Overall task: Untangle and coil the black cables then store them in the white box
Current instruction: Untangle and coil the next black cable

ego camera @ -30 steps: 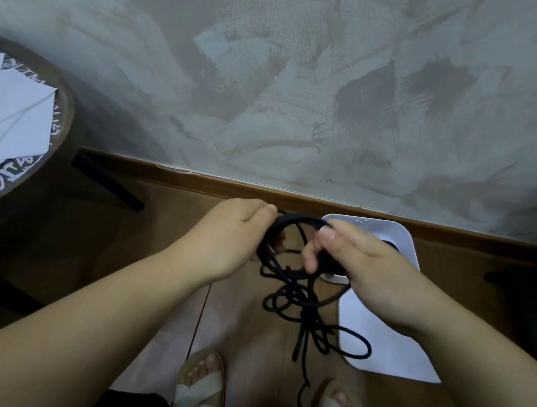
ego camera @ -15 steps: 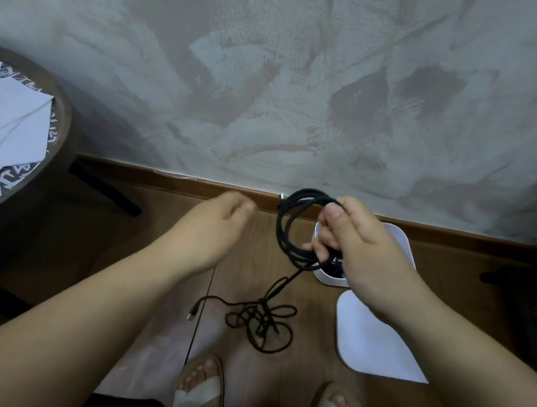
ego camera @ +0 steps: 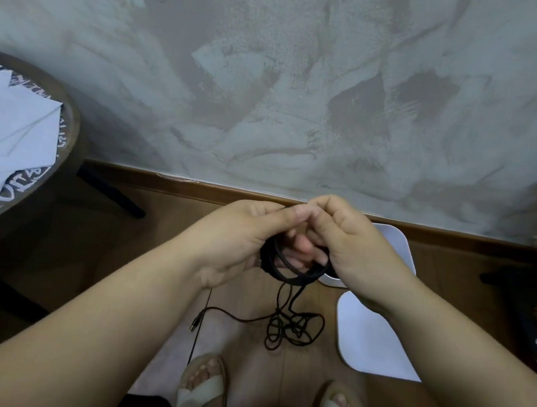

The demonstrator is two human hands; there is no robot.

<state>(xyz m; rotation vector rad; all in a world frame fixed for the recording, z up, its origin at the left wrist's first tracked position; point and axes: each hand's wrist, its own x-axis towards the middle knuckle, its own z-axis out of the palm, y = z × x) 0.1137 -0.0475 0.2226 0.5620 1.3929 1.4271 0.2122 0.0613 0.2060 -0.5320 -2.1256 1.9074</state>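
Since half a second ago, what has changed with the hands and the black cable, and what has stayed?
The left hand, then off the cable, has moved right and gripped the coil beside the right hand, which keeps holding it. The tangled rest stays on the floor; the white box and its lid have not moved.

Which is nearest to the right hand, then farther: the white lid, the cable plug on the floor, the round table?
1. white lid, floor, below the right hand.
2. cable plug, floor, further left.
3. round table, far left.
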